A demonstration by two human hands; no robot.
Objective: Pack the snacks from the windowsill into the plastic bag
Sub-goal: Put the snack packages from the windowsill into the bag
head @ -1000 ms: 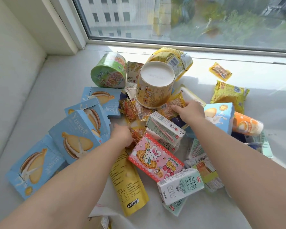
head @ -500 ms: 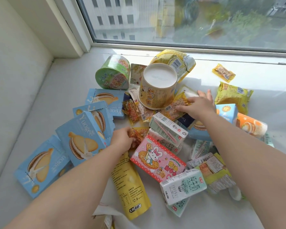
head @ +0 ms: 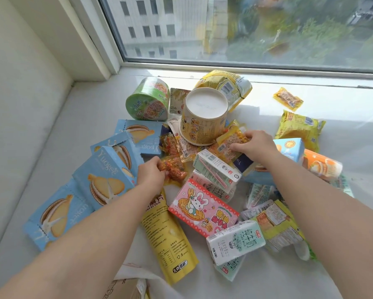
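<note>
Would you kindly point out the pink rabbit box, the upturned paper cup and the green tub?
pink rabbit box (head: 202,209), head view, printed top face.
upturned paper cup (head: 206,104), head view, white base.
green tub (head: 147,102), head view, side wall.

Snacks I am seeing heaped on the white windowsill: blue sandwich-biscuit boxes lying flat at left; green tub tipped on its side; yellow cup standing upside down; pink rabbit box lying centre; milk cartons lying nearer me; small clear sachets scattered mid-pile.
</note>
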